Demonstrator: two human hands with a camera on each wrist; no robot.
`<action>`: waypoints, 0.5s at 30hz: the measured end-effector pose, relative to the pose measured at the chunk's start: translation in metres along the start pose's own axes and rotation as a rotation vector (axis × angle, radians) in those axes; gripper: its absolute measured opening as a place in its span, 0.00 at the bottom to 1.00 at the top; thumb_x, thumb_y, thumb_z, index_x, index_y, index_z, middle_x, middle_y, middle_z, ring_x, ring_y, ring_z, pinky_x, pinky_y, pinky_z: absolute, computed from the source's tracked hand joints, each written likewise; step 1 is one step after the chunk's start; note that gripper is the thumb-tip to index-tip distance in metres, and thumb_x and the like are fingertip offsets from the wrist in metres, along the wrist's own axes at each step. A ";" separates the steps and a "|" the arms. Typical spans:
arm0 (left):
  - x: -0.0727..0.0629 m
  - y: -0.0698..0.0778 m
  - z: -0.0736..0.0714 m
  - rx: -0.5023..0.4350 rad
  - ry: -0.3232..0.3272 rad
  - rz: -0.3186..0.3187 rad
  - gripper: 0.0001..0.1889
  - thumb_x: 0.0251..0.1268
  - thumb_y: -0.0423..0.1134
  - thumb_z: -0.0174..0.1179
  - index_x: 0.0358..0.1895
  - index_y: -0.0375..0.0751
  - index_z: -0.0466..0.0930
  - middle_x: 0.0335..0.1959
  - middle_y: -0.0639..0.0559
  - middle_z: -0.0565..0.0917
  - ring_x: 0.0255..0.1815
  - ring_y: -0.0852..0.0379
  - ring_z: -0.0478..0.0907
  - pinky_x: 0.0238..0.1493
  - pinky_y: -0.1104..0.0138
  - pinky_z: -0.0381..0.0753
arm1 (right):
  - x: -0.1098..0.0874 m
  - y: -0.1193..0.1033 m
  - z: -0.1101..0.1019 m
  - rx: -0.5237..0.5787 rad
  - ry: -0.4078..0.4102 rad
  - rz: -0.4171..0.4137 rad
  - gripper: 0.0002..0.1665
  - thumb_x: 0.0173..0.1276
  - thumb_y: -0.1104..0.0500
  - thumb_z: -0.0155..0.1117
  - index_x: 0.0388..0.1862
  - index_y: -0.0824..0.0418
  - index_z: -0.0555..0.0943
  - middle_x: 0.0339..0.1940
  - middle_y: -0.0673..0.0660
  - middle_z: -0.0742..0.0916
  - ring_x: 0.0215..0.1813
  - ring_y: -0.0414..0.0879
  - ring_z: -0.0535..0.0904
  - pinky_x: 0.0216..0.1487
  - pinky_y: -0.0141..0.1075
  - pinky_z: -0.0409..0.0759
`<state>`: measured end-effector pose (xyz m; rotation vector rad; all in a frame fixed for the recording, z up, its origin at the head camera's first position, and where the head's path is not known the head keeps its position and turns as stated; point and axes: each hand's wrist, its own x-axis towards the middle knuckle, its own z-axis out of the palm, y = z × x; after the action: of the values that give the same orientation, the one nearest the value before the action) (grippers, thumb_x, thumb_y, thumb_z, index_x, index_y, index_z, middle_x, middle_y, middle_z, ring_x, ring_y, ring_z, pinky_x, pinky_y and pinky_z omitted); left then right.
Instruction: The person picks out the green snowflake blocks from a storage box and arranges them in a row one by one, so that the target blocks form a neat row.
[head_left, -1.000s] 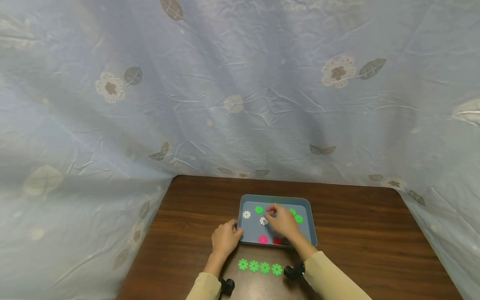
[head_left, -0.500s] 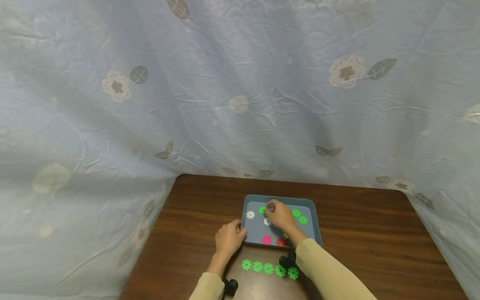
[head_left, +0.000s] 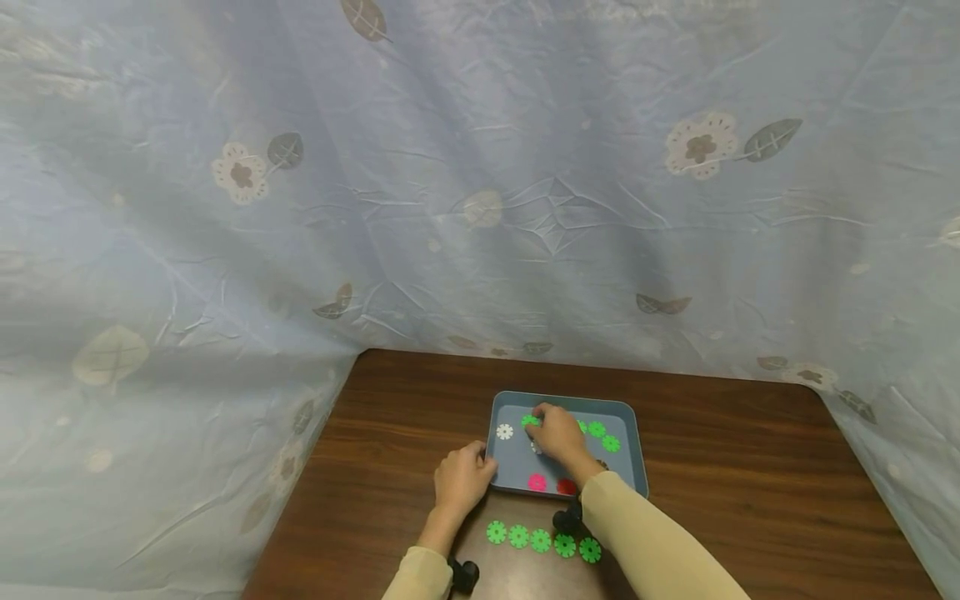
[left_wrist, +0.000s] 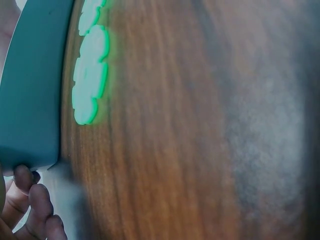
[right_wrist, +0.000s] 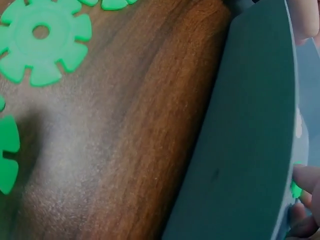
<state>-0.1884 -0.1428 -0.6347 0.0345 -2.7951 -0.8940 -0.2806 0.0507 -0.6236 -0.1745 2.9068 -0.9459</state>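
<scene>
My left hand [head_left: 461, 477] grips the left edge of a blue-grey tray [head_left: 510, 460]. In the left wrist view its fingers [left_wrist: 41, 205] curl at the corner of the tray wall [left_wrist: 37, 85]. Inside the tray, my right hand [head_left: 562, 437] pinches a green snowflake disc [head_left: 528, 421] near the back left. The right wrist view shows this green disc [right_wrist: 297, 190] between thumb and fingers, partly hidden behind the tray wall. A white snowflake disc [head_left: 536, 447] lies partly covered under that hand.
Another white disc [head_left: 505, 432] lies at the tray's left. Green discs [head_left: 611, 443] sit at its right, a pink disc [head_left: 537, 482] and a red disc [head_left: 566, 487] along its front. Several green discs [head_left: 541, 541] form a row on the wooden table [head_left: 720, 483] before the tray.
My right hand has shifted left within the tray onto the green disc. Its wrist camera has moved off the row, showing the green disc at the right end. The left hand keeps its hold.
</scene>
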 end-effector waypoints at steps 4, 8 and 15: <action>-0.001 0.000 0.002 -0.002 0.020 0.015 0.13 0.59 0.42 0.63 0.43 0.43 0.90 0.16 0.63 0.73 0.17 0.61 0.69 0.19 0.61 0.70 | 0.000 0.002 -0.002 0.017 0.003 0.002 0.19 0.65 0.54 0.76 0.49 0.63 0.84 0.33 0.53 0.85 0.34 0.47 0.79 0.39 0.46 0.79; -0.001 0.001 0.002 -0.009 0.024 0.017 0.12 0.58 0.41 0.63 0.42 0.42 0.90 0.16 0.63 0.73 0.16 0.61 0.69 0.19 0.60 0.70 | -0.001 0.004 -0.003 0.076 0.024 0.014 0.13 0.64 0.56 0.74 0.43 0.60 0.84 0.30 0.49 0.82 0.31 0.44 0.77 0.37 0.43 0.76; 0.000 -0.001 0.000 -0.011 0.011 0.004 0.13 0.58 0.41 0.62 0.43 0.43 0.90 0.16 0.63 0.73 0.16 0.61 0.69 0.19 0.61 0.70 | -0.010 0.001 -0.013 0.181 0.053 -0.034 0.09 0.65 0.57 0.74 0.40 0.59 0.84 0.28 0.49 0.83 0.30 0.44 0.77 0.35 0.42 0.75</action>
<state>-0.1885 -0.1433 -0.6356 0.0317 -2.7785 -0.9060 -0.2721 0.0607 -0.6130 -0.1905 2.8529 -1.2299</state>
